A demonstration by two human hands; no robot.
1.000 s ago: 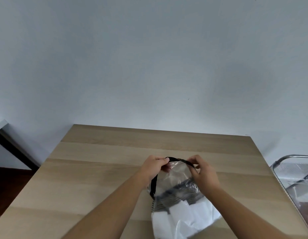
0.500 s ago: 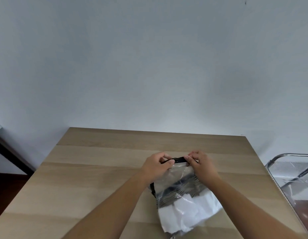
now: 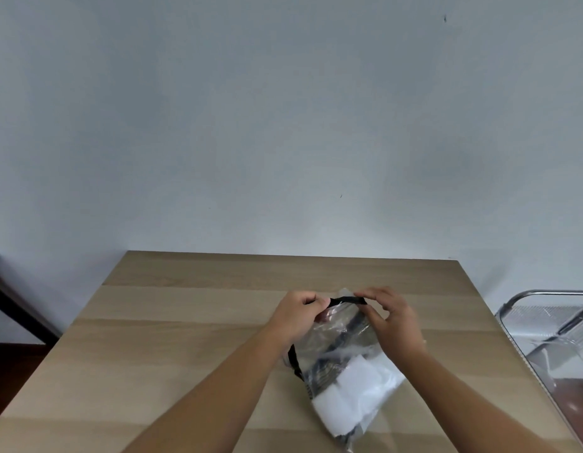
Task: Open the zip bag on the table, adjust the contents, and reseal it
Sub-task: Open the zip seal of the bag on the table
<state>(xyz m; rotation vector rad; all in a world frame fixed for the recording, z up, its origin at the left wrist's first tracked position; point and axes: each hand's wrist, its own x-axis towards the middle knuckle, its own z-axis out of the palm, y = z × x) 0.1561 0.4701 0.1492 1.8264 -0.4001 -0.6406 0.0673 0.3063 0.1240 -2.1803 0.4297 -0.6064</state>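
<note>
A clear zip bag (image 3: 340, 341) with a black zip strip along its top lies on the wooden table (image 3: 185, 338), right of centre. Inside it I see white folded material (image 3: 355, 390) and something dark and striped. My left hand (image 3: 296, 317) pinches the left end of the black strip. My right hand (image 3: 390, 320) pinches the right end, with its fingers curled over the bag's top edge. Whether the mouth of the bag is sealed is not clear from here.
A metal-framed chair (image 3: 551, 328) with a mesh seat stands just past the table's right edge. A dark piece of furniture (image 3: 9, 295) sits low at the left. A plain pale wall rises behind the table's far edge.
The bag's top strip, arched open a second ago, was drawn flat between both hands. The bag has shifted slightly toward the right and its lower part now lies flatter on the table.
</note>
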